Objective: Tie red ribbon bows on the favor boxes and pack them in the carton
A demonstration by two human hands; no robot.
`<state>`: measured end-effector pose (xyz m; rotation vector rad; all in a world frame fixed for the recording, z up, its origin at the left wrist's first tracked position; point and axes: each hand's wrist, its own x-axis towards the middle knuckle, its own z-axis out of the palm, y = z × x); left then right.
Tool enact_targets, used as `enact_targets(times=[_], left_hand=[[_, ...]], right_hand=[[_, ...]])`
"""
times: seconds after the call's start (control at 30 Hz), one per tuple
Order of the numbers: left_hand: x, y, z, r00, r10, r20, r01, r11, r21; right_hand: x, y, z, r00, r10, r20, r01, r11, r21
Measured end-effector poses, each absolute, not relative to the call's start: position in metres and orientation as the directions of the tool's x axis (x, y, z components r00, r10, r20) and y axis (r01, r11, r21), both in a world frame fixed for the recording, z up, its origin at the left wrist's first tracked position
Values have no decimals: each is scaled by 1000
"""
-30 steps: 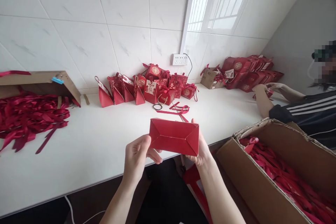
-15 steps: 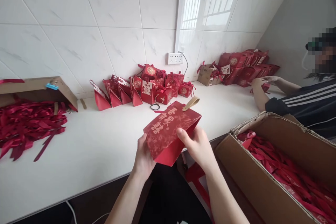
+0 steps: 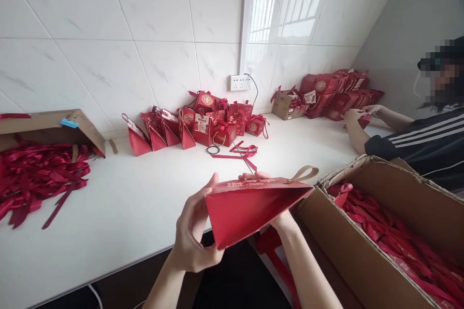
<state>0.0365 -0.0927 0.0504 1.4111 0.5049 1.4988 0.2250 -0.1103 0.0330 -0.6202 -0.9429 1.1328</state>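
Spilling from a tipped corrugated carton (image 3: 54,123) at the far left, glossy red satin ribbons (image 3: 36,178) are lying in a loose, tangled heap on the smooth white table (image 3: 126,203). Further along, against the tiled wall, a cluster of small red gift boxes (image 3: 188,125) is standing, most of them wedge-shaped with printed tags and bows. Just in front of them a thin black ring (image 3: 213,150) and a loose ribbon (image 3: 241,152) are resting flat.

Near the table's front edge, the left hand (image 3: 194,231) is gripping the lower left corner of a red paper bag (image 3: 250,205), thumb pressing on its matte side and fingers curling underneath. The bag is hanging in the air, tipped sideways, its creased panel tapering to the right, where a tan loop handle (image 3: 302,174) is sticking up. The right hand (image 3: 282,221) is holding the bag from behind, fingertips wrapping over the gold-printed top face.

Right of the bag, a large open cardboard box (image 3: 362,260) with a frayed rim is holding more shiny red ribbon. Beyond it, a co-worker's hands (image 3: 357,116) are touching a small red piece beside stacked red boxes (image 3: 337,91).
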Motion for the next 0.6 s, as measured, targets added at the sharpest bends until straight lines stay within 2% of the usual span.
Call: enact_targets(times=[0.17,0.33,0.43,0.6], left_hand=[[38,-96,51,224,809,543,-345,-455,821],[62,-107,72,75,918,389,-324,-346,880],[70,-109,80,100,932,348,-238,-317,918],[66,-105,73,154,892,425,-123,-409,904]], right_hand=[[228,-113,37,188,946,265,-492,325,-808],[220,-105,14,168,977,131,-602,207,-771],[209,-103,3,165,985,56,-648,151,-747],[202,-105,1,136,989,52,-659,130,-741]])
